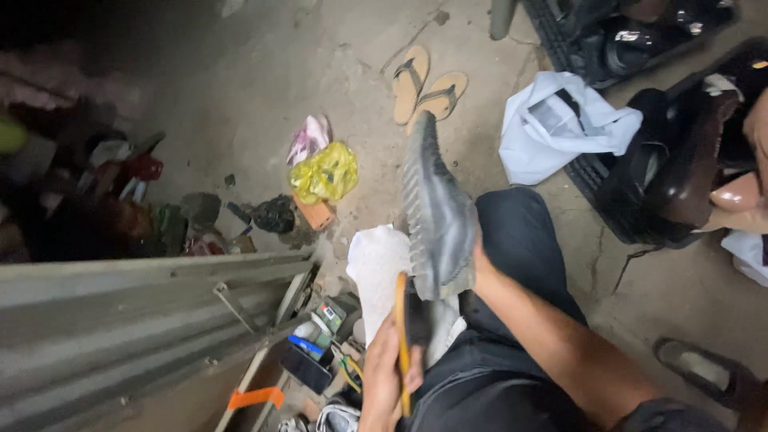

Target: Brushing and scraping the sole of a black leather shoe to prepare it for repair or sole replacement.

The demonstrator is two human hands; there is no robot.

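A worn grey shoe point(436, 212) points away from me with its ribbed sole up, over my dark-trousered lap. My right hand point(479, 270) grips it at the heel from the right, mostly hidden behind the shoe. My left hand point(382, 372) comes up from below. It holds a thin black strip with an orange edge point(402, 336) at the shoe's heel end. Whether that strip is joined to the shoe I cannot tell.
On the concrete floor lie tan flip-flops point(424, 84), a white plastic bag point(560, 120), a yellow bag point(324, 172) and a white cloth point(374, 260). A corrugated metal sheet point(120, 320) fills the left. Another person's hand point(740, 200) holds a dark shoe point(688, 164) at right. A black shoe point(704, 370) lies nearby.
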